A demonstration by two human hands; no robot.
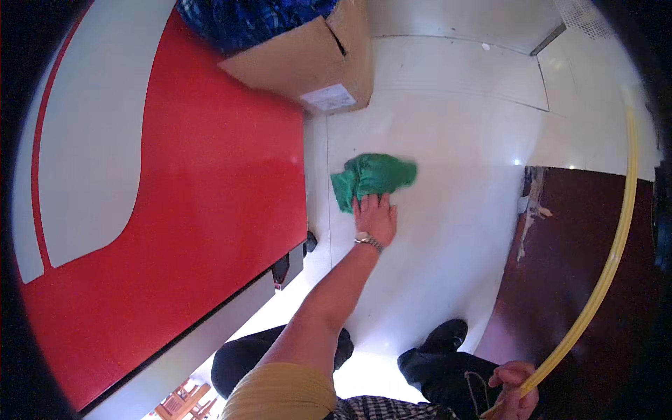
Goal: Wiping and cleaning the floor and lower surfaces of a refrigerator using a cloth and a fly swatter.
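My left hand (375, 220) reaches forward and down, a metal-banded watch (368, 240) on its wrist. Its fingertips meet the near edge of a crumpled green cloth (375, 176), and the fingertips are partly lost against it. The cloth's right end is blurred. Whether the cloth lies flat on the pale floor or hangs just above it, I cannot tell. At the lower right, my right hand (517, 388) is closed around a long yellow ribbed pole (604, 289), which runs up along the right side and looks bent in this wide view.
A large red-and-white panel (226, 173) with a dark edge fills the left. Behind it stands a cardboard box (299, 63) holding blue plastic (252, 21). A dark maroon panel (577, 252) with a worn edge lies right. My shoes (446, 335) stand on the pale floor (420, 268).
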